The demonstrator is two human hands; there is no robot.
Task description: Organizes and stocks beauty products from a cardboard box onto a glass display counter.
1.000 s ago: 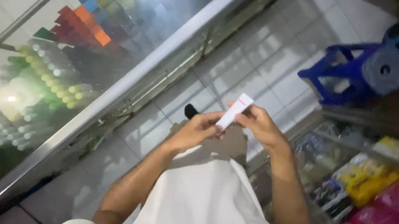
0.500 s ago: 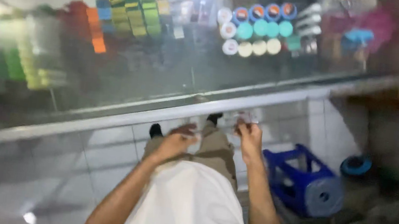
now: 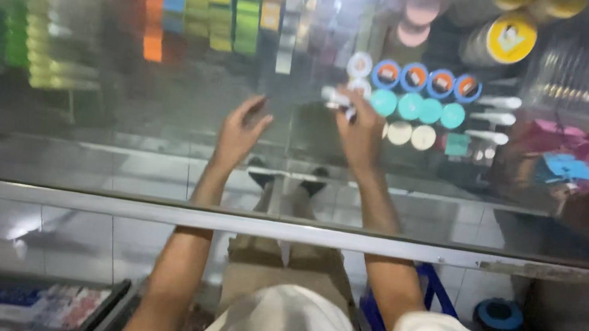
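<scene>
Right hand [image 3: 359, 132], reaching under the glass top of a display case [image 3: 120, 165], pinches a small white box [image 3: 337, 97] between fingers and thumb, just beside the rows of round teal and cream tins [image 3: 418, 110]. Left hand [image 3: 238, 131], apart from the box, is empty with fingers loosely curled. Stacked coloured boxes [image 3: 212, 14] lie farther left; a blue stool [image 3: 436, 298] stands on the tiled floor below.

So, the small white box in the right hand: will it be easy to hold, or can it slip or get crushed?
The small white box looks like thin card, so probably light and easy to dent if squeezed. The right hand pinches it only at the fingertips, so it may slip. Its flat sides suggest it would not roll on the glass counter. The left hand is empty.
</scene>
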